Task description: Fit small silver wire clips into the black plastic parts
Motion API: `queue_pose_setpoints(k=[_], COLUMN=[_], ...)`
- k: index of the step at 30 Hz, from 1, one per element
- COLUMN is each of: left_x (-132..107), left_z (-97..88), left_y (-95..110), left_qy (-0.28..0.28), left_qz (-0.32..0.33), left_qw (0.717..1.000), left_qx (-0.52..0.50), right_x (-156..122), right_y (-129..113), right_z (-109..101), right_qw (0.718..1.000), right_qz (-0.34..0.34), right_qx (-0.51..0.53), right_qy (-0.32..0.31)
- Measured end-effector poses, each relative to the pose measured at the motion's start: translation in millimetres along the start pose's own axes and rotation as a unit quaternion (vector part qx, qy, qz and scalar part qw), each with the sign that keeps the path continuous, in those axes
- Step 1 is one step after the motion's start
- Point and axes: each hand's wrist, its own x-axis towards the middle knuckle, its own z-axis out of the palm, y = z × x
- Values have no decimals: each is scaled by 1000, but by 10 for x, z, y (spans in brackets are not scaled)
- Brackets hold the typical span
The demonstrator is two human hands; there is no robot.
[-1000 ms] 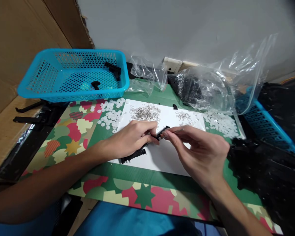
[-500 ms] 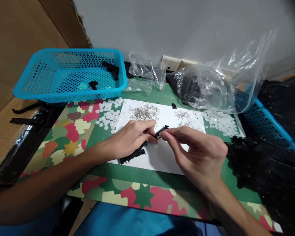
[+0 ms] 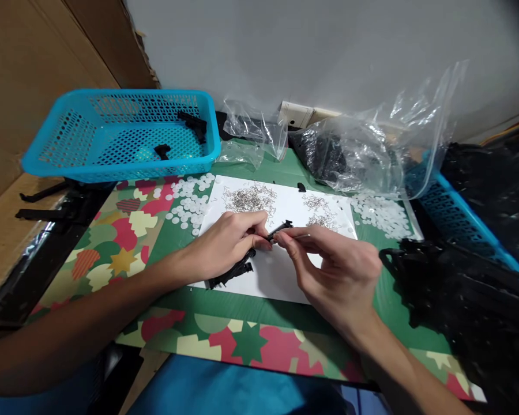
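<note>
Work in progress on a slender black part (image 3: 281,226), located above the white sheet (image 3: 281,276) between the two hands. The left hand (image 3: 233,239) pinches the part between thumb and index finger; the right hand (image 3: 337,259) grips a thin rod (image 3: 303,235), its fingertips close beside the left thumb. Whether the rod's tip meets the part cannot be told. The step on this part appears unfinished, since both hands are engaged on it. Further black pieces (image 3: 242,270) lie below the left hand, and a large black heap (image 3: 450,305) lies at the right, whereas only a few black items (image 3: 193,124) rest in the blue basket (image 3: 125,173); much therefore seems to remain, although which pieces are complete is not discernible. Loose metal bits (image 3: 251,199) and white discs (image 3: 190,210) also remain in quantity. Compared with the frame half a second earlier, the scene sits slightly farther left in the view, suggesting a small turn of the head; both grips are essentially the same, and the basket's contents show no visible change
</note>
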Motion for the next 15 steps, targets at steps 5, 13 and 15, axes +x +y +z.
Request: queue_pose_setpoints(k=[5,13,15], left_x=[-5,3,-8], left_z=[8,30,16], left_y=[-13,-50,-20], left_qy=[-1,39,45], left_qz=[1,-8,-2], left_qw=[1000,996,993], left_qx=[-7,-79,-112], right_x=[6,82,114], right_y=[17,77,129], right_z=[18,-73,-152], right_qw=[1000,999,999], right_qz=[18,-2,-38], right_qx=[24,14,-14], right_qy=[0,38,-16])
